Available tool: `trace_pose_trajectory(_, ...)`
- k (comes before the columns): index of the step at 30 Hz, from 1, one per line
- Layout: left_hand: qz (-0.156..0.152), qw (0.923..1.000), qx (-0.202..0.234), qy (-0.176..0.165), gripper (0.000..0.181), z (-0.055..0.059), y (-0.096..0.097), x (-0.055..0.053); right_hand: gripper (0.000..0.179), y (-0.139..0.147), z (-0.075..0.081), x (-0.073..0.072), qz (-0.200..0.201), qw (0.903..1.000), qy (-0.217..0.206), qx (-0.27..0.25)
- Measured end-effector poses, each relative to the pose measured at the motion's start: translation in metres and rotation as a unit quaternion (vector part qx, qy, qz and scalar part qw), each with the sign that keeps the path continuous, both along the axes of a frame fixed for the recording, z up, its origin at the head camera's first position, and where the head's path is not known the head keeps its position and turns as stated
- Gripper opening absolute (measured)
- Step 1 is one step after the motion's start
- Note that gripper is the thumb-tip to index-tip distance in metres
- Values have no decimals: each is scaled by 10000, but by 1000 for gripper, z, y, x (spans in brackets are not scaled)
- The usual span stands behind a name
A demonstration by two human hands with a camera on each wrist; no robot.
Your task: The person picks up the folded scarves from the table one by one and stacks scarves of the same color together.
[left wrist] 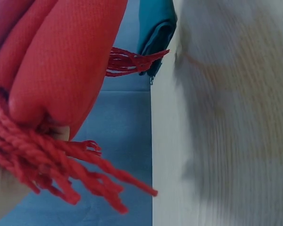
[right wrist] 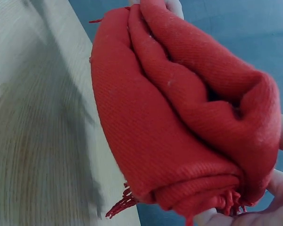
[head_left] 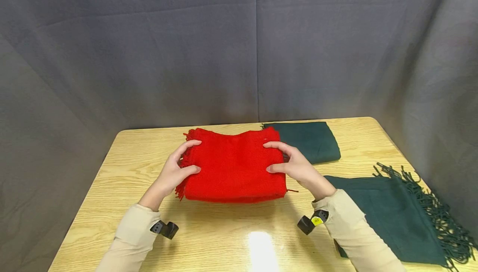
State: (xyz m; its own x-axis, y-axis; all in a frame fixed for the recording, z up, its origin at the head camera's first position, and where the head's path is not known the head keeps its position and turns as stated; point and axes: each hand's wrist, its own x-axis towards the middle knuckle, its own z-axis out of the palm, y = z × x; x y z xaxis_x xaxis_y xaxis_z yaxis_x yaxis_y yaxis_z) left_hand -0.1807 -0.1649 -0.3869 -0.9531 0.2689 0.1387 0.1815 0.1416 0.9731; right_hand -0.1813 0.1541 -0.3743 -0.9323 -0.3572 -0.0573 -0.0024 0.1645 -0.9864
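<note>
A folded red scarf [head_left: 233, 164] with fringed ends is held up above the table between both hands. My left hand [head_left: 174, 170] grips its left side, thumb and fingers on the face turned to me. On the opposite side my right hand [head_left: 296, 166] holds the scarf the same way. In the left wrist view, red fringe [left wrist: 80, 169] hangs over the left hand, hiding most of it. Several stacked layers of the scarf [right wrist: 165, 117] show in the right wrist view, with fingers of the right hand [right wrist: 273, 202] at its edge.
A folded dark green cloth [head_left: 311, 141] lies at the back right of the wooden table [head_left: 123, 172]. Nearer, at the right, a second dark green cloth [head_left: 388, 218] lies with its fringe spread towards the right edge. Grey curtains [head_left: 186, 56] stand behind the table and at its sides.
</note>
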Motion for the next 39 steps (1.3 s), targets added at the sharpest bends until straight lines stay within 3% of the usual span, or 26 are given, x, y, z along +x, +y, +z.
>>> trace_pose_trajectory(10, 157, 9998, -146, 23, 57, 4, 1, -13, 56, -2, 2, -16, -95, 9999, -89, -31)
trace_pose_trajectory(21, 339, 9994, 73, -91, 57, 2, 2, -28, 56, -8, 4, -31, -175, 9996, -221, -97)
trace_pose_trajectory(31, 577, 9973, 439, 85, 58, 0, 5, -40, 56, -14, 2, -47, -310, 9993, -148, -169)
trace_pose_trajectory(39, 795, 9955, 489, 169, 60, -5, 8, -53, 57, -18, -5, -62, -445, 9986, -213, -165)
